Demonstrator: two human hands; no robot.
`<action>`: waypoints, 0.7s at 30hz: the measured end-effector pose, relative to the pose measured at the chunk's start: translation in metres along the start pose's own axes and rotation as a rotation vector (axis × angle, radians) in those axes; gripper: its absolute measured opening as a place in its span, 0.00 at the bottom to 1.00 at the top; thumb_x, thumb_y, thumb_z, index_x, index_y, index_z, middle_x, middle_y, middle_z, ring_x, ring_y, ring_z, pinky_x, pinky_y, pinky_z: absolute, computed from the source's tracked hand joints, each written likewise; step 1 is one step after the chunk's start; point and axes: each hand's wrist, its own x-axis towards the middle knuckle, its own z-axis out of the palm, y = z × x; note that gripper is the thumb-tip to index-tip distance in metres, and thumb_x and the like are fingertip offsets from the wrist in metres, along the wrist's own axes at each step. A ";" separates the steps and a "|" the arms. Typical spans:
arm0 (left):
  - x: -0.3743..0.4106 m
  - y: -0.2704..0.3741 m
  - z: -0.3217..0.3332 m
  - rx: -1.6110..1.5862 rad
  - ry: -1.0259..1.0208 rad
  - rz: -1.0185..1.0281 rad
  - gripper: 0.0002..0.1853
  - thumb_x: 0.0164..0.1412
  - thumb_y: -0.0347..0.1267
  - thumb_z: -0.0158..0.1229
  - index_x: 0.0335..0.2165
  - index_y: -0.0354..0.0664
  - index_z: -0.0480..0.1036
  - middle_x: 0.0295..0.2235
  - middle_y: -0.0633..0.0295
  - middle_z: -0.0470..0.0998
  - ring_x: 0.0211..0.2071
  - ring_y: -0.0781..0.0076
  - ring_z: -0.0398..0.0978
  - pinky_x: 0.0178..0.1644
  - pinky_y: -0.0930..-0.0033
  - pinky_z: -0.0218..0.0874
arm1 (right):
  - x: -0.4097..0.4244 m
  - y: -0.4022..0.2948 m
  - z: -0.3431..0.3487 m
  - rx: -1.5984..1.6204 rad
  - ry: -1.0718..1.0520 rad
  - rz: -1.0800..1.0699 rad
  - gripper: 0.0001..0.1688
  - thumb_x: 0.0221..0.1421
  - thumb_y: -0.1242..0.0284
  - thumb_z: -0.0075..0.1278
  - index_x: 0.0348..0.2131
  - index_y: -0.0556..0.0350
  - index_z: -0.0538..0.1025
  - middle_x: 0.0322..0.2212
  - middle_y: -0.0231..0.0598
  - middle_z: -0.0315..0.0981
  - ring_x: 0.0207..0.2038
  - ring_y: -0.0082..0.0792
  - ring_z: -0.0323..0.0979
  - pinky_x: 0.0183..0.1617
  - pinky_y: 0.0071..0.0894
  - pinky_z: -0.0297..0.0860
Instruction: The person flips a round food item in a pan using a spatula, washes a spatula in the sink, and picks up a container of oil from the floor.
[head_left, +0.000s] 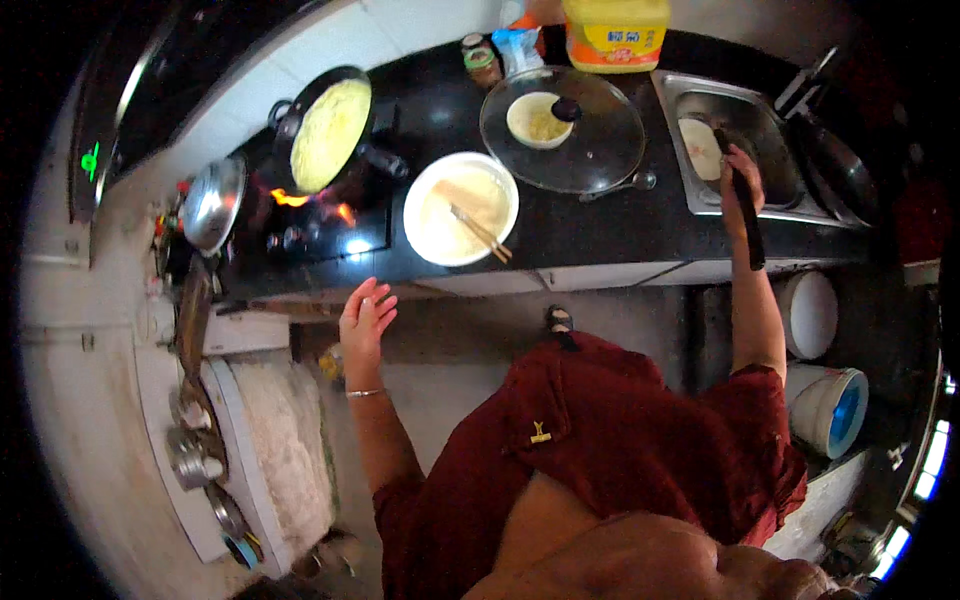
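My right hand (741, 187) is closed around a long black-handled utensil (750, 232) over the near part of the sink; its far end cannot be made out. Empty, with fingers apart, my left hand (366, 319) hangs just off the counter's front edge. Beyond it a black frying pan (286, 142) sits on the gas stove, and a pale yellow layer of batter or egg (331, 135) covers its base. A white bowl (412, 221) of creamy batter stands right of the stove, with wooden chopsticks (484, 236) resting in it.
A glass lid (615, 154) lies on the black counter near a small bowl (517, 127) and a metal spoon (643, 180). Flames (289, 198) show beneath the pan. A white dish (699, 146) is in the steel sink (679, 97). A yellow oil jug (616, 37) stands behind.
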 end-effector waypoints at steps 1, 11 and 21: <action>0.015 0.004 0.000 0.009 -0.001 -0.014 0.20 0.61 0.35 0.44 0.49 0.36 0.60 0.43 0.52 0.69 0.40 0.66 0.71 0.42 0.68 0.65 | -0.001 0.001 0.008 -0.023 -0.013 0.034 0.08 0.48 0.81 0.51 0.32 0.57 0.73 0.39 0.43 0.70 0.43 0.34 0.68 0.47 0.30 0.63; 0.113 0.006 -0.007 -0.509 -0.179 -0.155 0.21 0.60 0.36 0.45 0.49 0.36 0.59 0.46 0.46 0.65 0.46 0.55 0.66 0.48 0.56 0.61 | -0.012 0.017 0.093 0.009 0.009 0.241 0.09 0.47 0.79 0.53 0.32 0.57 0.74 0.39 0.43 0.70 0.43 0.34 0.69 0.48 0.29 0.63; 0.152 0.014 -0.009 -0.644 -0.148 -0.288 0.20 0.60 0.40 0.43 0.47 0.38 0.62 0.48 0.48 0.63 0.50 0.56 0.62 0.54 0.55 0.54 | -0.025 0.034 0.070 -0.130 -0.635 0.324 0.23 0.45 0.78 0.54 0.44 0.54 0.69 0.52 0.44 0.58 0.55 0.39 0.57 0.56 0.33 0.57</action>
